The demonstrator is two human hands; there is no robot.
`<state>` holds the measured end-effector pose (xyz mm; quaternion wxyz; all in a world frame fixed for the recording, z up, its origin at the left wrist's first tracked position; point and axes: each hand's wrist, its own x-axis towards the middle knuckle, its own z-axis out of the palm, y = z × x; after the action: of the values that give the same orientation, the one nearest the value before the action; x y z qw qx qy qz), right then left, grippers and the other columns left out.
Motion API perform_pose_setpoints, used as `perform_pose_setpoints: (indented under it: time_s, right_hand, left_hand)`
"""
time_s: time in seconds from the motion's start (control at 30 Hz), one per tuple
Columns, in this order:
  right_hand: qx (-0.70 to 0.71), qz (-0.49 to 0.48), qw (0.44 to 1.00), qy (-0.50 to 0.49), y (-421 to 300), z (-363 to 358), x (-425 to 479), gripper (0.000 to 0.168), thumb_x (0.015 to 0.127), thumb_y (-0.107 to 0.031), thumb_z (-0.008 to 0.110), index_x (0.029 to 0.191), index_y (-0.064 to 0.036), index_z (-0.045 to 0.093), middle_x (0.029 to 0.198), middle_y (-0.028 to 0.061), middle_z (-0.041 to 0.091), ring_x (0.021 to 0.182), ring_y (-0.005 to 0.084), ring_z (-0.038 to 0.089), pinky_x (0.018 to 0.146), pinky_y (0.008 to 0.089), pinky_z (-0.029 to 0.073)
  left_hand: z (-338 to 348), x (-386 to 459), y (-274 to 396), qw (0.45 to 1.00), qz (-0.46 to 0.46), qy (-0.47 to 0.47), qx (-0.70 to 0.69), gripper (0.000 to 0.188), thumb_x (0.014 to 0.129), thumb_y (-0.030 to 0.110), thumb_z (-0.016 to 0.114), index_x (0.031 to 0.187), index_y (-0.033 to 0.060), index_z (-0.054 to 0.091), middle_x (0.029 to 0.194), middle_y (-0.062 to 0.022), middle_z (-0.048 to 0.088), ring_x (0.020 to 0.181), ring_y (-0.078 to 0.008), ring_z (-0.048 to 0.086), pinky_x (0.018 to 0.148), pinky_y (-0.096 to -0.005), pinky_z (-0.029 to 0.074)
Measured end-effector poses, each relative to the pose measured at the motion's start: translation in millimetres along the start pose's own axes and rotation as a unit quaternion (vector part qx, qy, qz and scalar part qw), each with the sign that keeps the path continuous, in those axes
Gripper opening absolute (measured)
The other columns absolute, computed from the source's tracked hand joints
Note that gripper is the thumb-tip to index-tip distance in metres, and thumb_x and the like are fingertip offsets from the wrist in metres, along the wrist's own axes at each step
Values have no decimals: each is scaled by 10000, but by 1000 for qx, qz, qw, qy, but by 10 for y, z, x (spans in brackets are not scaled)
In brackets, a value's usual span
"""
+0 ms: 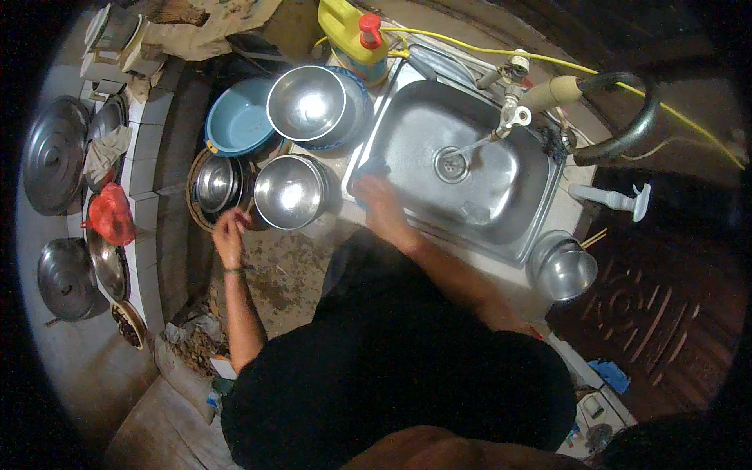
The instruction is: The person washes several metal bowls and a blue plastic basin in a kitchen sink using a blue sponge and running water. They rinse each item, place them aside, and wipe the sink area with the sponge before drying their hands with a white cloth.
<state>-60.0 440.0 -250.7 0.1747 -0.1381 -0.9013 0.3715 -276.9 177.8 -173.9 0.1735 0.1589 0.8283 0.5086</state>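
My right hand [380, 202] lies on a blue-grey cloth [371, 170] at the left rim of the stainless steel sink [411, 117]. Water runs from the tap [510, 117] towards the drain [452, 165]. My left hand [230, 230] is beside a round basket [197, 214] with metal bowls [216, 183] in it; its fingers are partly curled and I cannot tell whether they touch anything. Between my hands stands a stack of steel bowls [289, 191]. Behind it another steel bowl [306, 104] rests on a blue-patterned basin, next to a light blue plastic basin [239, 120].
A yellow jug with a red cap [352, 41] stands behind the sink. To the right are a white spray nozzle [611, 198] and metal cups [565, 271]. A tiled ledge at the left holds pot lids [57, 155] and a red plastic bag [111, 214].
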Motion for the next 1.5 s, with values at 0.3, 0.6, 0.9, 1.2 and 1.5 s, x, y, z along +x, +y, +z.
perform_pose_setpoints:
  time_s: [0.3,0.6,0.9,1.2,1.5]
  right_hand:
    - [65,305,950,32,110,-807,-39,252,759,-304,575,871,-82,619,810,162,627,776,337,593,702,389,456]
    - [210,335,918,16,304,-317,1234,720,719,-514,605,1142,62,513,1105,261,551,1060,338,531,900,362,403]
    - [260,309,915,14,350,-125,1370,556,701,-317,593,1093,72,521,1011,235,597,947,324,583,827,365,441]
    - [325,381,865,13,-150,-768,1353,435,783,-317,647,1082,-23,528,851,74,618,740,132,583,682,277,471]
    - [-156,-76,984,32,131,-95,1948,346,740,-90,554,1083,-55,527,1172,177,478,1125,337,436,958,395,347]
  left_hand:
    - [570,1491,921,896,-226,-283,-258,539,893,481,395,1233,65,447,1194,-71,518,976,-175,546,762,-291,446]
    - [964,1805,345,865,-239,-415,-151,382,863,364,517,1119,81,496,948,-40,560,814,-142,578,694,-268,492]
    - [1203,1759,422,902,-201,-360,-128,339,885,345,499,1094,78,497,766,-45,588,522,-80,527,408,-181,430]
    - [413,1580,461,935,-151,-235,-220,339,883,261,513,1106,6,495,917,-107,605,664,-170,605,547,-268,505]
    - [-502,1098,132,951,-147,-73,-261,374,898,351,479,1115,46,488,949,-52,576,707,-127,542,512,-244,439]
